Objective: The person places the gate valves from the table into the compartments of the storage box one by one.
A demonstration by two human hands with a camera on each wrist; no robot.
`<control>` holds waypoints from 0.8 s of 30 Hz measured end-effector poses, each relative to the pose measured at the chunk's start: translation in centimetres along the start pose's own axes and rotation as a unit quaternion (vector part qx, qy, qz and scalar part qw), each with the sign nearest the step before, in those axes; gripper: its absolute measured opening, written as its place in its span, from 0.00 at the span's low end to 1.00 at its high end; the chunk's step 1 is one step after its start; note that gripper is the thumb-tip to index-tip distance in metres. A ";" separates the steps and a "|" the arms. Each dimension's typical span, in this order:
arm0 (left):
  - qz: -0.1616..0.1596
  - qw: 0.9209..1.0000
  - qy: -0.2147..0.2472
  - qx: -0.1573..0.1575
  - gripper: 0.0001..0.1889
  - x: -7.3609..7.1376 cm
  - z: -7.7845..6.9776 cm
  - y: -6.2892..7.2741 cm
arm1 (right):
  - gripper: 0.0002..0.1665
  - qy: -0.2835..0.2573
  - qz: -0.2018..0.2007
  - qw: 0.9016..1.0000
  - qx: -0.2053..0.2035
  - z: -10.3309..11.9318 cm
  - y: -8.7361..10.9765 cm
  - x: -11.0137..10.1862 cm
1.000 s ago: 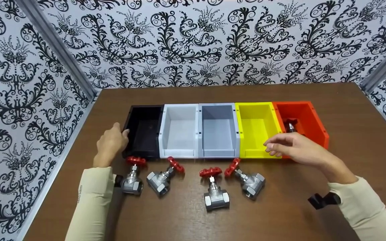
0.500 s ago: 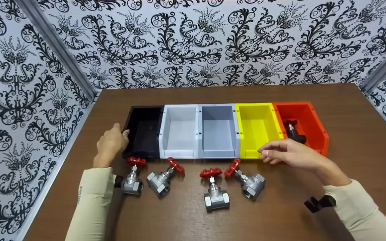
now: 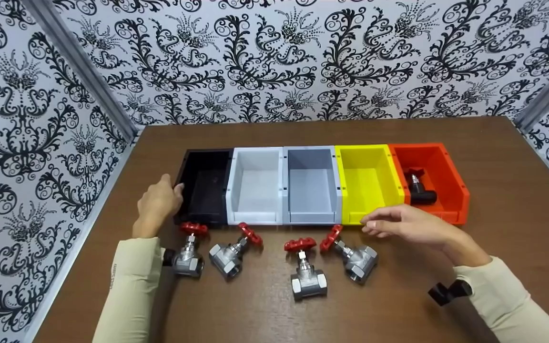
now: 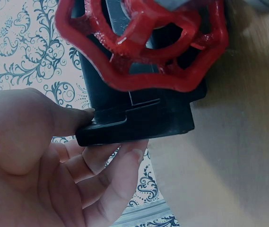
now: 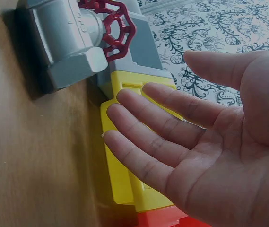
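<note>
My left hand grips the left side wall of the black bin, thumb on the rim and fingers around the outside, as the left wrist view shows. Over the front of the yellow bin hovers my right hand, its fingers relaxed and nothing in them. Nearest to it lies a steel valve with a red handwheel. Other such valves lie in the same row: a middle valve, another valve left of it, and a leftmost valve beside my left wrist.
Between the black and yellow bins stand a white bin and a grey bin. At the right end, the red-orange bin contains a black T-shaped part with a metal stem. Patterned walls enclose the brown table.
My right hand has moved left and toward me, from the front of the red-orange bin to the yellow bin's front, uncovering the black part. My left hand has stayed put.
</note>
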State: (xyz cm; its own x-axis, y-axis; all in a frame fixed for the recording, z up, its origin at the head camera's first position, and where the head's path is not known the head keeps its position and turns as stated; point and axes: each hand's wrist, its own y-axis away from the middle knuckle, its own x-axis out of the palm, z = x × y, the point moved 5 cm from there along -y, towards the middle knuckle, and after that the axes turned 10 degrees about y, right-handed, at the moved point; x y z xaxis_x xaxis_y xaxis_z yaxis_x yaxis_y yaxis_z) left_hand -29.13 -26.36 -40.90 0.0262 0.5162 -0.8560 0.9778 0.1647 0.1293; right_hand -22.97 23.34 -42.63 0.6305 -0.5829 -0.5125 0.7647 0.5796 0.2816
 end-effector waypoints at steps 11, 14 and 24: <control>-0.003 1.000 0.007 -0.002 0.25 -0.1 0.0 0.1 | 0.29 0.001 0.015 1.000 0.007 -0.2 -0.5 0.5; -0.002 1.000 0.007 -0.004 0.25 -0.1 0.1 0.1 | 0.30 -0.010 0.016 1.000 0.015 -0.2 -0.7 0.7; -0.004 1.000 0.007 -0.002 0.25 0.0 0.1 0.0 | 0.30 -0.059 0.033 0.997 0.024 -0.8 -1.5 1.6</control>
State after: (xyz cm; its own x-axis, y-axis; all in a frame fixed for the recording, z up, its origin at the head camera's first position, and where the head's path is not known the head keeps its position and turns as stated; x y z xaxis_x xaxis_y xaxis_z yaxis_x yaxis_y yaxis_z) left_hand -29.10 -26.45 -40.93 0.0155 0.5262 -0.8502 0.9771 0.1727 0.1247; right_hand -23.22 21.96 -44.49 0.6889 -0.6088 -0.3935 0.7247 0.5924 0.3520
